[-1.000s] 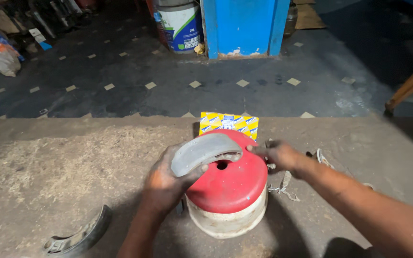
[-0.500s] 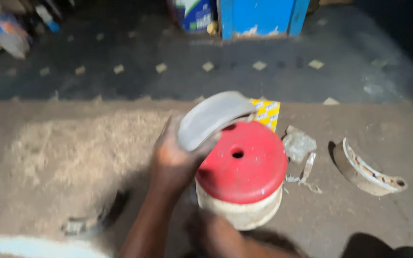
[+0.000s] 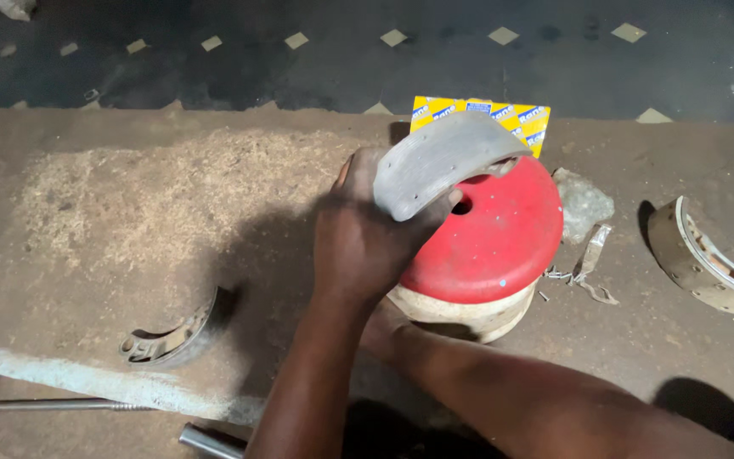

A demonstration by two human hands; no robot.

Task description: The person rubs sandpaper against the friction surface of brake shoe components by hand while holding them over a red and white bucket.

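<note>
While gripped in the left hand (image 3: 358,242), fingers curled tight round its lower edge, grey curved brake lining (image 3: 439,161) held tilted over the red-topped drum (image 3: 494,246), just above the centre hole. Touching the red top or a shade clear of it: impossible to tell.

Right hand (image 3: 384,327) tucked low against the drum's pale base, mostly hidden behind the left forearm; open or closed, cannot tell.

So far: lining up off the bench and in hand, bare, not joined to any shoe. Yellow-and-blue carton (image 3: 482,119) lying just behind the drum, crumpled clear wrapper (image 3: 584,204) and torn scraps just beside it on the right.

Untouched for now: one worn metal brake shoe (image 3: 707,263) well to the right, another (image 3: 176,336) to the left on the dusty concrete bench (image 3: 87,221), both well apart from either hand. Steel rod (image 3: 44,406) along the near edge.
</note>
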